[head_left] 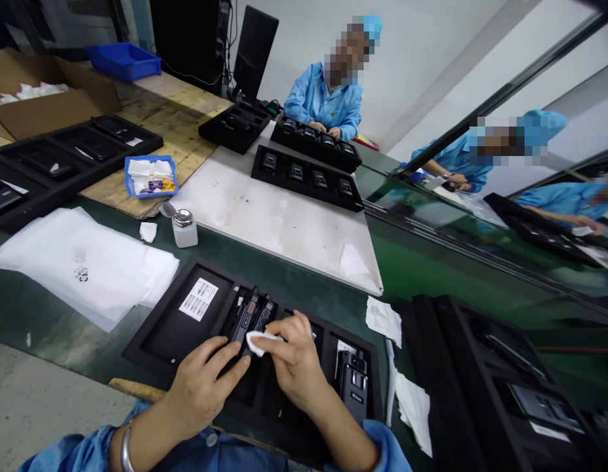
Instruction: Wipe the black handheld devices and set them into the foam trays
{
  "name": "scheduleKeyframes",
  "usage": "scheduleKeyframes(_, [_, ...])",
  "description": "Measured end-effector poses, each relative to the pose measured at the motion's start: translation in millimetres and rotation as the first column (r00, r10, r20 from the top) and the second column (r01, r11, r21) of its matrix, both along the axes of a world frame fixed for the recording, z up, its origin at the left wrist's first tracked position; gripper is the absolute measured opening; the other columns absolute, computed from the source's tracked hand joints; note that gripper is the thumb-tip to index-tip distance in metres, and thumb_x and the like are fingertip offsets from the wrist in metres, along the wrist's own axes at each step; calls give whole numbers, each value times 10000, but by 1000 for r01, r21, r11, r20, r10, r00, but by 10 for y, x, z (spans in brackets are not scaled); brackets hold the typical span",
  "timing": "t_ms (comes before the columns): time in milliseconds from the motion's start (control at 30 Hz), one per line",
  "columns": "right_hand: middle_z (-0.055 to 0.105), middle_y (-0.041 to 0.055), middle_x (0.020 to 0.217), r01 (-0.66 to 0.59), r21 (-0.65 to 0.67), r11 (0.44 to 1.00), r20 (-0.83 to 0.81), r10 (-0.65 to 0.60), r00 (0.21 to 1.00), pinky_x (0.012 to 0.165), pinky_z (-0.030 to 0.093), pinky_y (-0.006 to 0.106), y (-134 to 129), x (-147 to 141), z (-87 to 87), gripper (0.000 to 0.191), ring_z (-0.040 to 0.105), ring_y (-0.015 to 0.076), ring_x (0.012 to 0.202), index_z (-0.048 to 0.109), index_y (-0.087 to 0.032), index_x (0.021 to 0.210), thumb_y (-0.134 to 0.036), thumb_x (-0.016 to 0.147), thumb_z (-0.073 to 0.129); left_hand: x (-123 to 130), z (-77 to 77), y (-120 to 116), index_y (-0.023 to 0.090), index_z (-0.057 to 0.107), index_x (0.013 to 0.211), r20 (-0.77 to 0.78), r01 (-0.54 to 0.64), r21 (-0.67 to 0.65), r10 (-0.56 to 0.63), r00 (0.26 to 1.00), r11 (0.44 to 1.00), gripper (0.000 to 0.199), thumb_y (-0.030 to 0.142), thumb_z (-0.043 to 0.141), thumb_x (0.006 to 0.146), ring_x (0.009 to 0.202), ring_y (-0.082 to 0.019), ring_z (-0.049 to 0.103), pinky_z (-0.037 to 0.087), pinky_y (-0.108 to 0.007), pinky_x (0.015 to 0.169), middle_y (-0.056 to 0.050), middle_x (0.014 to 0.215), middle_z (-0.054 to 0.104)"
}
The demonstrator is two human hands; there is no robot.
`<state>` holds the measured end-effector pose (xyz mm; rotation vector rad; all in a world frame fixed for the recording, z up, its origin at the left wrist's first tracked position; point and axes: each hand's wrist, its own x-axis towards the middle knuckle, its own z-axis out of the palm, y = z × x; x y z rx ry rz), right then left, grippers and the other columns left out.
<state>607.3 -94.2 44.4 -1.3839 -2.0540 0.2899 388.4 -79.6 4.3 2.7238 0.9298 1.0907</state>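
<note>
A black handheld radio (248,318) is turned so that its side buttons show, above a black foam tray (156,328). My left hand (198,387) grips the lower end of this radio with its fingertips. Between the fingers of my right hand (296,360) is a folded white wipe (257,342), pressed against or very close to the radio. In the tray's right compartment lies a second black radio (353,383). A white barcode label sheet (199,299) rests in the left compartment. My right hand hides part of the tray's middle.
Behind the tray stand a pump bottle (184,229) and a blue basket (151,177) of wipes. White bags (87,262) lie left. More foam trays (308,177) sit on the white board, and others (520,387) at right. Several co-workers in blue sit beyond.
</note>
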Motion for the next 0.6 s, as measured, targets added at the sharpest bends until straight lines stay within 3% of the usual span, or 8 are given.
scheduleKeyframes(167, [630, -9, 914, 41, -52, 998, -35, -43, 998, 1042, 283, 551, -27, 8, -22, 459, 576, 152, 874, 675, -387, 1182, -48, 946, 475, 4, 0, 3, 207, 726, 1117, 9, 11, -7, -11, 1000, 1000, 348, 47, 531, 878, 1062, -276, 591, 580, -410, 889, -102, 1158, 683])
scheduleKeyframes(433, [630, -17, 882, 43, -114, 993, -85, -53, 995, 1053, 283, 551, -100, -83, 4, 418, 594, 152, 865, 713, -372, 1102, -59, 944, 486, -6, -8, 10, 194, 725, 1127, 40, -2, -5, 2, 999, 1000, 346, 43, 551, 867, 1066, -277, 594, 576, -403, 888, -118, 1149, 681])
scheduleKeyframes(533, [642, -23, 846, 14, -180, 984, -156, -43, 987, 1010, 357, 503, -129, -99, 49, 396, 599, 148, 825, 733, -369, 1053, -70, 944, 498, -7, -5, 7, 224, 729, 1119, 7, 19, -6, -19, 1000, 1000, 346, 64, 543, 876, 1064, -273, 602, 577, -402, 890, -103, 1170, 683])
scheduleKeyframes(600, [654, -7, 852, 6, -205, 979, -240, -56, 969, 902, 444, 423, -163, -18, 83, 353, 609, 157, 822, 751, -350, 1016, -100, 946, 512, -10, -9, 11, 217, 729, 1115, 3, 25, 3, -25, 1000, 1000, 345, 59, 541, 873, 1073, -280, 600, 578, -415, 894, -108, 1180, 682])
